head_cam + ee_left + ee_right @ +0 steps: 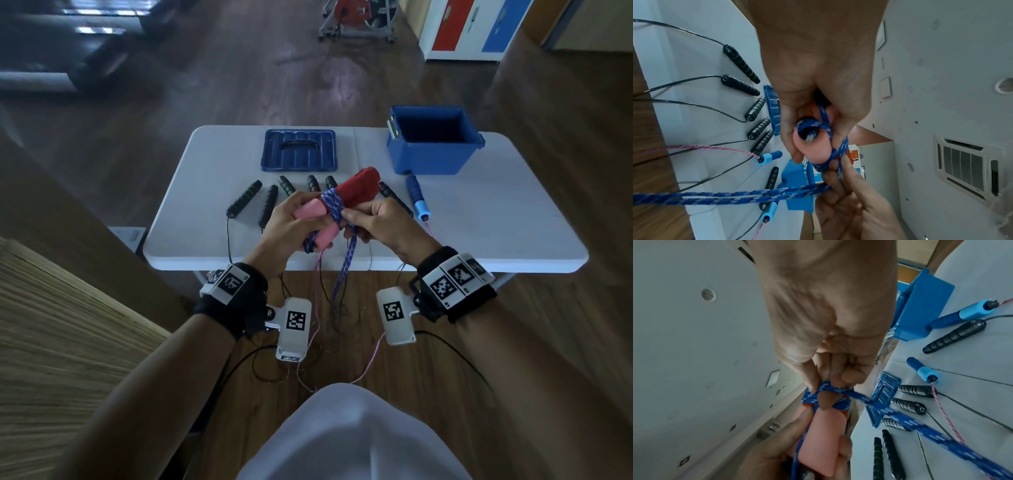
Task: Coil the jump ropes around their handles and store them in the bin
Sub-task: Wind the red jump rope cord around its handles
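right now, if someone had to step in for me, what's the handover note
Left hand grips the pink-and-red handles, held together above the table.
Right hand pinches the blue rope at the wraps.
Done: a few turns around the handles; a long tail hangs off the table edge.
Left: finish this coil, coil the black handles and blue handles ropes, put all in the empty bin. Lid lies off.

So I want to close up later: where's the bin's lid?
Head view: the blue lid lies flat at the table's far edge, left of the open bin.

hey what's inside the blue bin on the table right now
Nothing shows inside the blue bin: only dark inner walls. Its floor is hidden by the near wall.
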